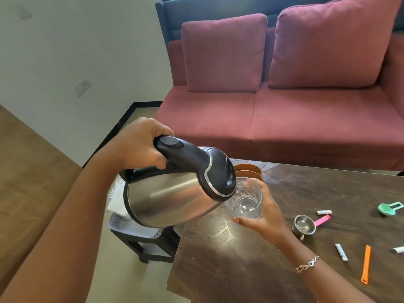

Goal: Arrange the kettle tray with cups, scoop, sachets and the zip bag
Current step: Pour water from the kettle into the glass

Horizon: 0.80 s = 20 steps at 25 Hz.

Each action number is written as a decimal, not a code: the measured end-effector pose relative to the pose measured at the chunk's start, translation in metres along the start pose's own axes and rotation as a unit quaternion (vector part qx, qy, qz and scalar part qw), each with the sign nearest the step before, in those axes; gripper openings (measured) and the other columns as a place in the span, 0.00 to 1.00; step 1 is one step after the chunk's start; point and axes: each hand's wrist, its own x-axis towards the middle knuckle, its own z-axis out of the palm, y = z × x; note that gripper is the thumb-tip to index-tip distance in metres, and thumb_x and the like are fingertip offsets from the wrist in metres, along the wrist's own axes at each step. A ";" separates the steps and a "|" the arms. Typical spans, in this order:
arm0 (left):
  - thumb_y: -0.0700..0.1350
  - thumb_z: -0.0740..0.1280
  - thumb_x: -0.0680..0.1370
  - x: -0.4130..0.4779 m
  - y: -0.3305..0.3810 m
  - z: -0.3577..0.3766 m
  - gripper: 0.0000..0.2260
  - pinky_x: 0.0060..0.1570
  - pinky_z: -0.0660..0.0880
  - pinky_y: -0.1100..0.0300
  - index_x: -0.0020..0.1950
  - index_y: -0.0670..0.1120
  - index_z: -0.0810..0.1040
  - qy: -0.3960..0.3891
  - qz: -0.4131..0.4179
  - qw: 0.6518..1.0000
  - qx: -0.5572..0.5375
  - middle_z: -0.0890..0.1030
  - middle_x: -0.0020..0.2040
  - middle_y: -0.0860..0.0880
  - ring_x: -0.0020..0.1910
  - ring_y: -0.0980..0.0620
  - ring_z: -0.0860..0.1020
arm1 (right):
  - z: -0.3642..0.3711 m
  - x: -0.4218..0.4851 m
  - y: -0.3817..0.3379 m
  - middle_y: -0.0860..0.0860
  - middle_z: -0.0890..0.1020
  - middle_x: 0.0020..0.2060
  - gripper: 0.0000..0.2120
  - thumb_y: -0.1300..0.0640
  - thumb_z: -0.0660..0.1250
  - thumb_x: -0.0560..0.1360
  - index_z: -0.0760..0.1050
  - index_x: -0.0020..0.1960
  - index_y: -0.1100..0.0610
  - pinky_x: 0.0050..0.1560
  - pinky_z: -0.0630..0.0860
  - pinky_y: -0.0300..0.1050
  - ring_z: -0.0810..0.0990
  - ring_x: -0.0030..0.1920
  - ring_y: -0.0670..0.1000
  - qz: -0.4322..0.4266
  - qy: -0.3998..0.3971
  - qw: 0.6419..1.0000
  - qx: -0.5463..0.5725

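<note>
Your left hand (140,145) grips the black moulded plastic handle of the kettle (172,200), fingers curled under it and thumb over the top. The kettle is a rounded body of brushed steel with a black domed lid edged in chrome. It is tilted forward and down so that its lid end overlaps the rim of the glass (244,202).

Your right hand (264,217) holds that glass at the near-left corner of the table (240,270). Its fingers (254,183) wrap the far side and the thumb lies along the near side. The glass is a clear, smooth tumbler. You cannot tell whether its base touches the table.

Just behind the glass stands a copper-coloured metal cup (249,170). To the right of your wrist lies a small steel scoop (304,225) with a pink handle, bowl up. A mint-green plastic scoop (389,208) sits farther right. Three slim white sachets (324,212) (341,252) (399,249) lie scattered on the dark, glossy, wood-grained top, with a flat orange strip (366,264) among them.

Below the kettle, left of the table, a white perforated plastic tray (117,221) rests on a black stool (140,246).
</note>
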 end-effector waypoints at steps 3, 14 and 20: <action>0.40 0.64 0.53 0.005 0.006 0.000 0.06 0.28 0.61 0.56 0.27 0.41 0.69 -0.005 0.010 1.000 0.018 0.68 0.23 0.47 0.24 0.53 0.63 | 0.000 -0.001 0.008 0.48 0.73 0.61 0.46 0.45 0.77 0.54 0.60 0.67 0.48 0.64 0.70 0.50 0.72 0.62 0.49 0.008 0.003 1.000 -0.016; 0.41 0.60 0.55 0.024 0.030 0.013 0.03 0.27 0.61 0.57 0.25 0.43 0.66 -0.042 0.079 0.988 0.126 0.65 0.23 0.46 0.26 0.48 0.61 | -0.003 -0.004 0.034 0.49 0.72 0.62 0.44 0.53 0.80 0.57 0.60 0.67 0.49 0.63 0.70 0.53 0.72 0.61 0.51 0.020 0.015 0.998 -0.053; 0.42 0.59 0.55 0.027 0.037 0.021 0.01 0.26 0.62 0.59 0.24 0.47 0.66 -0.065 0.080 0.981 0.162 0.68 0.23 0.46 0.24 0.47 0.64 | -0.003 -0.009 0.042 0.49 0.72 0.61 0.44 0.53 0.80 0.57 0.60 0.66 0.48 0.60 0.72 0.50 0.72 0.59 0.51 0.024 0.024 0.997 -0.072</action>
